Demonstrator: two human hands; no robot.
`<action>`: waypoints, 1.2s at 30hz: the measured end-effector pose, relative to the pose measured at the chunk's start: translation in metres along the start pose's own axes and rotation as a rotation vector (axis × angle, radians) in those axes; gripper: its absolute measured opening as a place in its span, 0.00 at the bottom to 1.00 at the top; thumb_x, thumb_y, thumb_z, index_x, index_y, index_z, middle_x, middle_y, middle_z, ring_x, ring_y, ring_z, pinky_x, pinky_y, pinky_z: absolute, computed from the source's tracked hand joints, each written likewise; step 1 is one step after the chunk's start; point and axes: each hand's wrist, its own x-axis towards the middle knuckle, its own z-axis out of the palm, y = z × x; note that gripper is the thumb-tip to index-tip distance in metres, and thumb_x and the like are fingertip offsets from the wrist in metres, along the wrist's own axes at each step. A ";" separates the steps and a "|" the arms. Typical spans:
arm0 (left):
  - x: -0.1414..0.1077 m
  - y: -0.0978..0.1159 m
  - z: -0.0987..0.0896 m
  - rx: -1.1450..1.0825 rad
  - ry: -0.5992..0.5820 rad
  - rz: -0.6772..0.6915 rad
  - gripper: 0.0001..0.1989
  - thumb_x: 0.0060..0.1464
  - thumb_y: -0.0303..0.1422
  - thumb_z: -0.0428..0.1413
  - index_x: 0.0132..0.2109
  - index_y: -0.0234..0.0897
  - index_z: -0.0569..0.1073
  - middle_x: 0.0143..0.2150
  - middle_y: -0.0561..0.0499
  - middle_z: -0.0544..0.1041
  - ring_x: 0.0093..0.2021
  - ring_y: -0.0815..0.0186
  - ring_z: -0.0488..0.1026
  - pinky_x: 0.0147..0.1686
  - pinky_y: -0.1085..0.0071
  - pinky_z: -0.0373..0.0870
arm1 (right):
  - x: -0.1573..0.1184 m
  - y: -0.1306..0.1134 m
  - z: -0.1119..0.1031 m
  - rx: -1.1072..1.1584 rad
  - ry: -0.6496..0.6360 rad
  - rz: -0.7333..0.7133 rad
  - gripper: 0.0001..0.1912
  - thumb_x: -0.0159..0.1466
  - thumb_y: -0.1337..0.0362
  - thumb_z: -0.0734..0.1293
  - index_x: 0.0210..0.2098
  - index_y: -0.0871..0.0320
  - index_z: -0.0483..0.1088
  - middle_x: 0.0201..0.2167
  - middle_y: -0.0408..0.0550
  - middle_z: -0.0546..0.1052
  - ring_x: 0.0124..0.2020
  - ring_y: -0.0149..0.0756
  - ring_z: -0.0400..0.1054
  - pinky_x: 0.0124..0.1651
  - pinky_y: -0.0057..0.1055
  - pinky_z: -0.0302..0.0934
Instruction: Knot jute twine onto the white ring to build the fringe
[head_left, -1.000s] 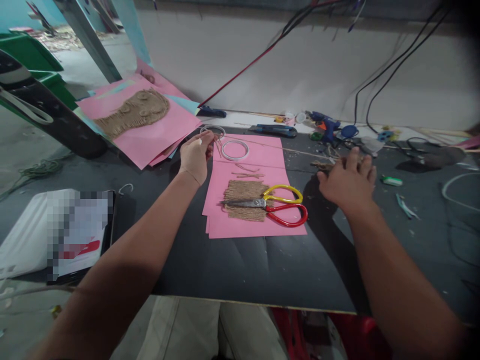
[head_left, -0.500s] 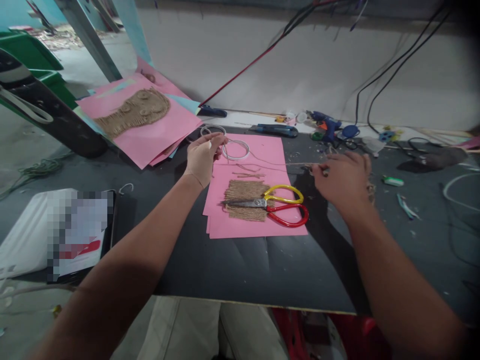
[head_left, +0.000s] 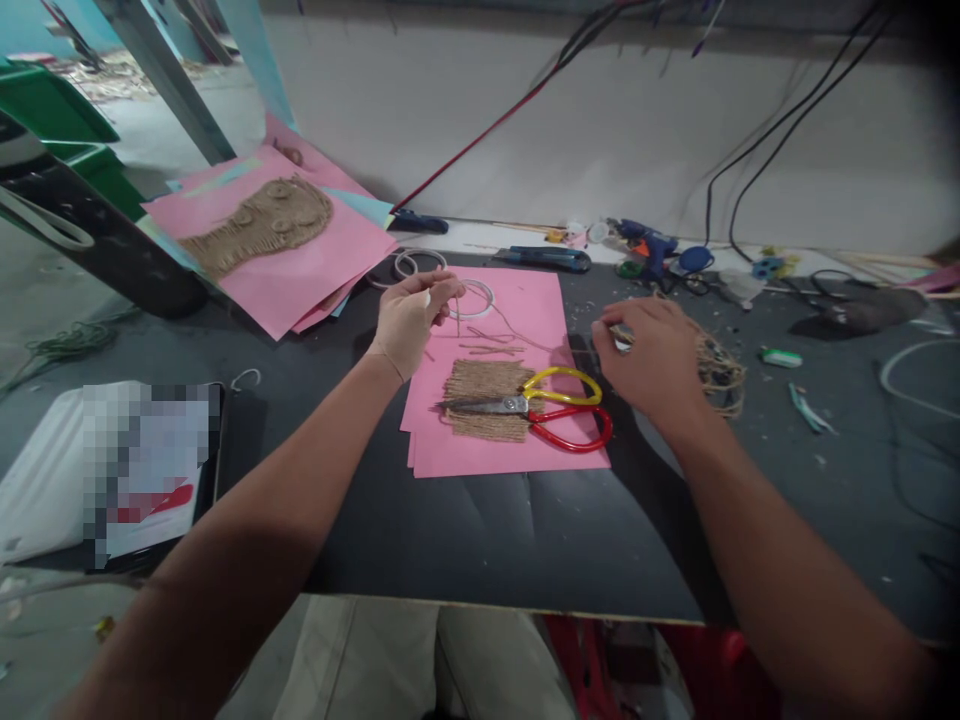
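The thin brown string (head_left: 517, 331) runs between the two hands, over the pink paper (head_left: 480, 460). The left hand (head_left: 411, 315) has its thumb and finger pinched on the string, and a short bit hangs down from the tips. The right hand (head_left: 651, 355) is bent over the other side, well apart from the left. I can't tell if its fingers grip the string or only touch it. Just past the right hand lies a messy heap of string (head_left: 724, 375).

The string looks very light and soft. It sags in a curve, so it should bend any way you like, but it can't be pushed. It looks dry and hairy, so I think it won't slip much. It may snag in the heap if pulled hard. A good hold would be a small pinch near the loose tip by the left hand, with one more pinch near the right hand to keep it straight.

In front of the hands, between them, scissors (head_left: 516, 405) lie on a flat mat of string pieces (head_left: 480, 372).
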 end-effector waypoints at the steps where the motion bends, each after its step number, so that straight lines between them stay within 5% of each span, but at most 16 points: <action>1: -0.001 0.000 0.001 0.004 -0.023 0.004 0.04 0.48 0.31 0.64 0.31 0.36 0.77 0.28 0.52 0.75 0.23 0.75 0.63 0.22 0.74 0.57 | 0.000 -0.003 0.000 0.022 0.015 -0.008 0.05 0.66 0.66 0.64 0.35 0.56 0.72 0.37 0.55 0.80 0.43 0.50 0.73 0.52 0.49 0.64; 6: -0.007 0.003 0.004 0.031 -0.246 0.055 0.06 0.47 0.31 0.65 0.31 0.33 0.78 0.30 0.51 0.77 0.25 0.76 0.64 0.25 0.75 0.61 | 0.001 -0.029 -0.004 0.209 0.078 -0.107 0.03 0.67 0.67 0.66 0.39 0.55 0.72 0.42 0.54 0.80 0.47 0.48 0.73 0.53 0.48 0.65; 11: -0.017 0.006 0.004 0.143 -0.525 -0.075 0.10 0.46 0.33 0.68 0.34 0.32 0.80 0.31 0.49 0.80 0.30 0.72 0.72 0.31 0.74 0.68 | -0.003 -0.060 -0.007 0.419 -0.045 -0.269 0.01 0.67 0.67 0.68 0.39 0.54 0.71 0.47 0.54 0.79 0.49 0.45 0.73 0.52 0.44 0.67; 17: -0.022 0.006 0.005 0.153 -0.710 -0.138 0.13 0.46 0.34 0.70 0.38 0.32 0.81 0.36 0.47 0.82 0.35 0.69 0.77 0.36 0.73 0.72 | -0.014 -0.078 -0.005 0.482 -0.090 -0.124 0.05 0.67 0.62 0.70 0.37 0.54 0.69 0.38 0.47 0.80 0.37 0.37 0.76 0.41 0.34 0.68; 24: -0.023 0.002 0.007 0.192 -0.701 -0.118 0.15 0.49 0.36 0.69 0.43 0.33 0.81 0.36 0.47 0.82 0.31 0.71 0.75 0.31 0.75 0.69 | -0.015 -0.081 -0.005 0.487 -0.085 0.007 0.11 0.67 0.64 0.70 0.49 0.52 0.70 0.35 0.44 0.82 0.33 0.37 0.77 0.36 0.31 0.68; 28: -0.022 0.002 0.007 0.159 -0.618 -0.117 0.17 0.50 0.34 0.69 0.47 0.33 0.79 0.37 0.47 0.82 0.34 0.70 0.76 0.33 0.75 0.70 | -0.014 -0.081 -0.006 0.421 -0.027 -0.002 0.10 0.68 0.64 0.69 0.49 0.54 0.71 0.34 0.44 0.83 0.32 0.36 0.77 0.35 0.31 0.69; 36: -0.023 0.003 0.007 0.156 -0.582 -0.148 0.13 0.52 0.34 0.67 0.43 0.31 0.81 0.28 0.51 0.78 0.23 0.73 0.72 0.23 0.76 0.68 | -0.015 -0.083 -0.011 0.397 0.020 0.013 0.07 0.69 0.62 0.67 0.46 0.52 0.72 0.33 0.44 0.82 0.30 0.35 0.77 0.34 0.30 0.68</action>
